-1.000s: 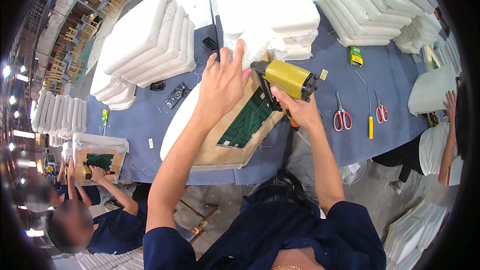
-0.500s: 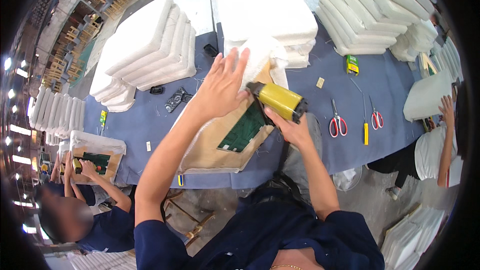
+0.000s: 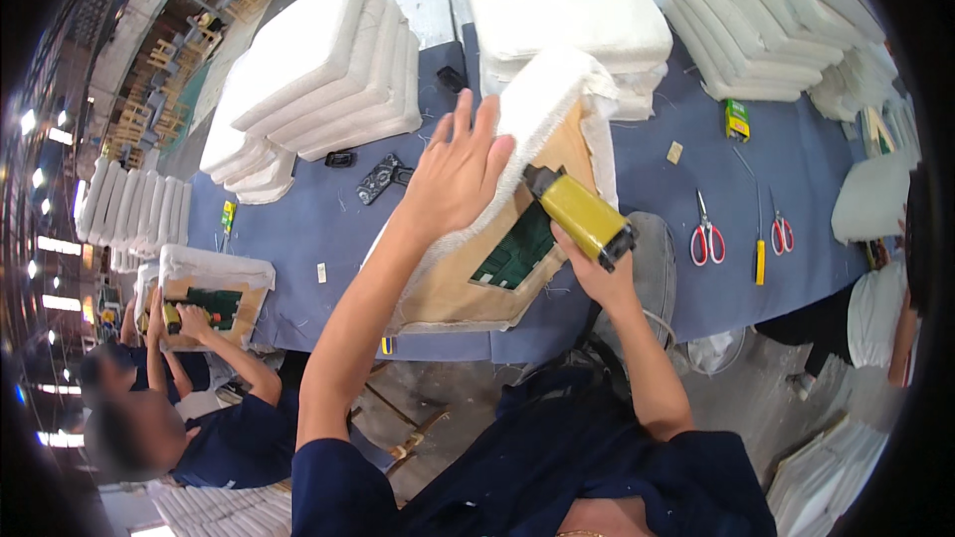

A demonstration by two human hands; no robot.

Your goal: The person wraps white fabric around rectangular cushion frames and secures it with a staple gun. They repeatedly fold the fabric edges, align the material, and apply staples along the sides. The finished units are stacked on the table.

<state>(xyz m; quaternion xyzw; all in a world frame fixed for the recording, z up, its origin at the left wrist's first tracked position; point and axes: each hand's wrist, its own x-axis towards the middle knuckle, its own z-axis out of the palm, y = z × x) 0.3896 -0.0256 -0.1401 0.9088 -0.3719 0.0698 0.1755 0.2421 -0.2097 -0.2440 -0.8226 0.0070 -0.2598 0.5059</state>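
A cushioned seat panel (image 3: 435, 300) lies underside up on the table before me. Its wooden base shows, with a dark green opening (image 3: 514, 251) in the middle and white fabric (image 3: 550, 87) along the edges. My left hand (image 3: 460, 176) rests with fingers outstretched at the fabric's left edge, holding nothing. My right hand (image 3: 600, 273) grips a yellow and black staple gun (image 3: 585, 216), whose nose is over the board near the fabric at its right side. The handle is mostly hidden by the hand and the tool's body.
Stacks of white cushions (image 3: 318, 70) stand along the far side of the blue-covered table (image 3: 647, 159). Red-handled scissors (image 3: 707, 239) and a yellow-handled tool (image 3: 760, 264) lie to the right. A phone (image 3: 378, 179) lies at the left. A co-worker (image 3: 239, 438) works on another panel at the left.
The view has shifted, so the table appears further left-down relative to the stacks. The fabric's far end now stands out more fully, and the staple gun is further from my left hand.
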